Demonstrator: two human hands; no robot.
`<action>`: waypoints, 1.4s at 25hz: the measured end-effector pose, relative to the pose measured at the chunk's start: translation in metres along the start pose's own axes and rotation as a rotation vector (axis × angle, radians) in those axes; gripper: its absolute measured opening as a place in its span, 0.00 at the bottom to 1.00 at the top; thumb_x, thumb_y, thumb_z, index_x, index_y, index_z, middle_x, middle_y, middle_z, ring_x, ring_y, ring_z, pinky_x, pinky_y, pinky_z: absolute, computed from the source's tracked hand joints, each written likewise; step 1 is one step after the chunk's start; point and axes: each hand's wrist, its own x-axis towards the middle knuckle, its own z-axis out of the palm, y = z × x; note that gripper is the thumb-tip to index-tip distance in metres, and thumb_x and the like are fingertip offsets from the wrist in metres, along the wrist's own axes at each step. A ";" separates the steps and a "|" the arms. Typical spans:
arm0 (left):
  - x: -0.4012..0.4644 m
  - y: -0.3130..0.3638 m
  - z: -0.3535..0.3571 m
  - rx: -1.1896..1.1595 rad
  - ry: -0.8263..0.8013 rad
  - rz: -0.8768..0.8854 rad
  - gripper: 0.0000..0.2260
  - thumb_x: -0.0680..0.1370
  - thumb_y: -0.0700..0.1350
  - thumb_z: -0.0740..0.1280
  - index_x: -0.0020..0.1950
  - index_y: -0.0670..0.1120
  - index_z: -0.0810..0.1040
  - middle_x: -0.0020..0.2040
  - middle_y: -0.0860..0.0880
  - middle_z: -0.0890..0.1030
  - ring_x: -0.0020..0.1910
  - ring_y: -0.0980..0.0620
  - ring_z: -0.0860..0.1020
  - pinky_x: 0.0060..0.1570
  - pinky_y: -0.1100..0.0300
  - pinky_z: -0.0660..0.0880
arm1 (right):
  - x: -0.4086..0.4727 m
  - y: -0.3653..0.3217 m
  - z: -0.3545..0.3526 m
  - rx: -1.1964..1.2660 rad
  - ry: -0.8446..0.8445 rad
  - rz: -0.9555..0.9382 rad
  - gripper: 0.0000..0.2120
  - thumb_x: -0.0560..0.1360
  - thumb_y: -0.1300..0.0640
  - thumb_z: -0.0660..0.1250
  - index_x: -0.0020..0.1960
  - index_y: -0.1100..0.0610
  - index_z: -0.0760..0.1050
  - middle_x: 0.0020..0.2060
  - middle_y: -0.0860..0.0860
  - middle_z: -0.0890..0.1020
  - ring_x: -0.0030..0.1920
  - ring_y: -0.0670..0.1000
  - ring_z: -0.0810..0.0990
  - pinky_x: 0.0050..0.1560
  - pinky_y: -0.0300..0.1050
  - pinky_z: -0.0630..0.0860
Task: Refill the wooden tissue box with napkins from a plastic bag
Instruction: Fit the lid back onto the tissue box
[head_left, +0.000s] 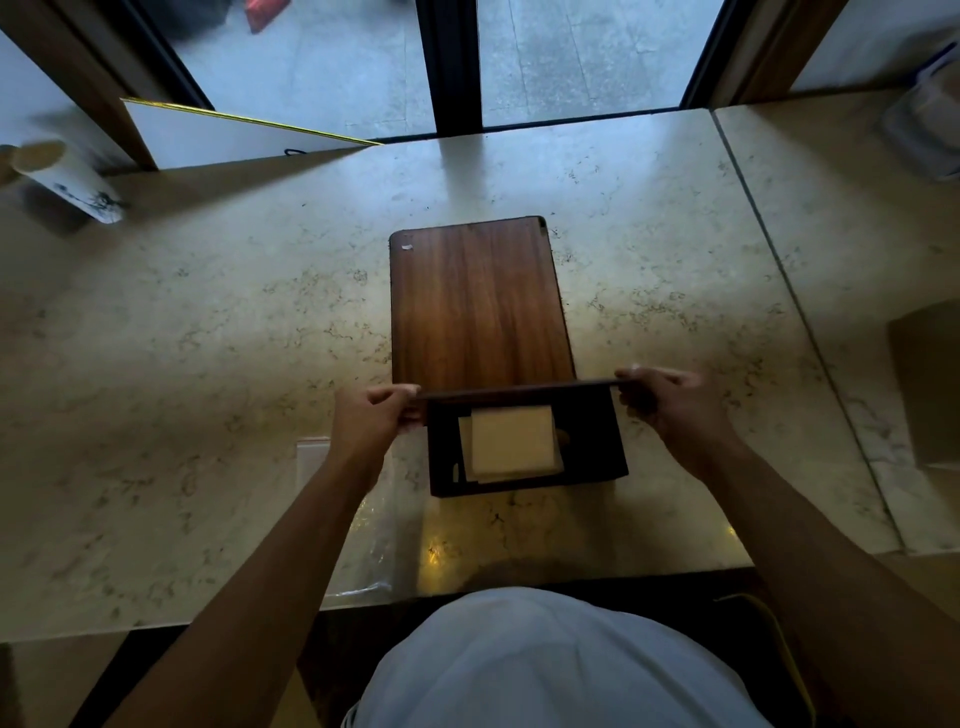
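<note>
Marble counter (208, 364); both hands (374, 415) (665, 400) pinch lid (519, 389) crosswise; napkins (511, 441) inside box (592, 441)

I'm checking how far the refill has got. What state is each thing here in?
Tissue box: open on the counter, a small stack inside.
Napkins: lying flat in the box, slightly fanned.
Lid: off the box, held edge-on above its far rim.
Left hand: pinching the lid's left end.
Right hand: pinching the lid's right end.
Wooden board: flat behind the box.
Plastic bag: lying flat, apparently empty.
</note>
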 end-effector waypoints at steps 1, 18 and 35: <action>-0.005 -0.005 -0.002 -0.011 -0.006 -0.027 0.07 0.78 0.39 0.71 0.53 0.38 0.84 0.47 0.41 0.86 0.47 0.45 0.86 0.49 0.53 0.83 | -0.005 0.004 -0.002 0.001 0.000 0.027 0.10 0.79 0.59 0.70 0.56 0.65 0.82 0.46 0.58 0.85 0.46 0.53 0.84 0.45 0.43 0.79; -0.021 -0.042 0.011 0.257 0.111 -0.059 0.07 0.75 0.35 0.72 0.50 0.44 0.87 0.42 0.47 0.87 0.42 0.47 0.84 0.48 0.48 0.83 | -0.030 0.034 0.006 -0.418 0.153 -0.043 0.12 0.77 0.57 0.67 0.40 0.42 0.81 0.41 0.46 0.86 0.43 0.47 0.82 0.47 0.47 0.79; 0.017 0.010 0.029 0.417 -0.287 -0.736 0.44 0.71 0.78 0.51 0.52 0.36 0.74 0.52 0.33 0.79 0.49 0.33 0.80 0.37 0.42 0.82 | 0.026 -0.003 0.011 -0.453 -0.160 0.697 0.41 0.73 0.22 0.46 0.54 0.58 0.75 0.56 0.64 0.80 0.56 0.64 0.81 0.56 0.58 0.79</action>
